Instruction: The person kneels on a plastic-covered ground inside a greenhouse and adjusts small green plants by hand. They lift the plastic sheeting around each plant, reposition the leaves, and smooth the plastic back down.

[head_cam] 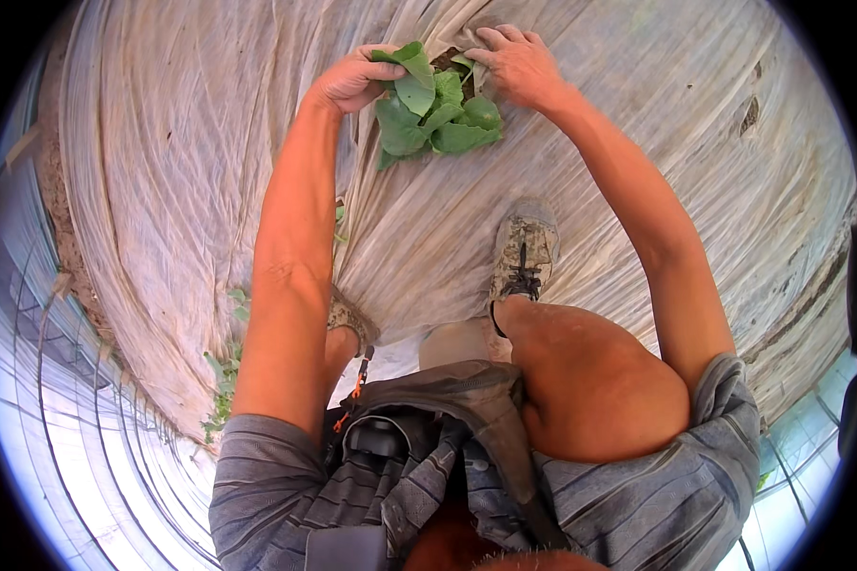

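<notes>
A leafy green seedling (446,118), cucumber- or melon-like with broad leaves, comes up through a hole in the pale plastic film (414,235) covering the ground. My left hand (357,80) pinches one large leaf (413,75) between thumb and fingers, on the plant's left side. On the other side, my right hand (521,66) rests at the creased film by the hole, its dusty fingertips touching the sheet. Whether those fingers grip the film is hard to see. Dark soil (444,61) shows in the gap between my hands, partly covered by leaves.
My camouflage-patterned shoe (523,246) stands on the film below the plant. More green plants (223,385) grow at the lower left, beside my left arm. A strip of bare soil (71,243) borders the film, with curved greenhouse hoops (43,350) beyond. A small tear (750,114) marks the right side.
</notes>
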The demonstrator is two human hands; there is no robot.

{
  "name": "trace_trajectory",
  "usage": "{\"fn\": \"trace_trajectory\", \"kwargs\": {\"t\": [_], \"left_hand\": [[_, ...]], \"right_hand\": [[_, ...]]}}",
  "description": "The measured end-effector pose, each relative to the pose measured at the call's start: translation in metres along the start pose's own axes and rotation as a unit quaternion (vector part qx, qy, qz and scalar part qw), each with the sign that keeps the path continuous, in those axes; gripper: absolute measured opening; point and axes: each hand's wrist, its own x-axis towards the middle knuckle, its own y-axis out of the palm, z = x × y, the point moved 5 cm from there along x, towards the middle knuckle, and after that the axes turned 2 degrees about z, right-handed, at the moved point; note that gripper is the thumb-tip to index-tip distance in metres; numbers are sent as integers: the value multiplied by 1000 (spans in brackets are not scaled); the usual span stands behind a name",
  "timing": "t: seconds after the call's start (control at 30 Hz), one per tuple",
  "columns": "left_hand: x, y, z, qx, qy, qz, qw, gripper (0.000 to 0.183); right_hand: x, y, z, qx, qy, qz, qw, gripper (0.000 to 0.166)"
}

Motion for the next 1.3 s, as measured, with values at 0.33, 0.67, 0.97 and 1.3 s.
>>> {"fn": "trace_trajectory", "kwargs": {"t": [0.33,0.67,0.97,1.3], "left_hand": [[-36,4,-8,-167,157,-315,921,61],[-92,171,34,549,314,-386,672,37],[52,173,19,836,-28,-266,480,37],[7,157,27,822,-28,-233,519,37]], "right_hand": [[-49,34,15,40,49,-108,992,60],[-69,38,15,29,68,-103,992,58],[-67,39,21,24,74,-95,992,62],[-51,26,9,25,94,-86,992,66]]}}
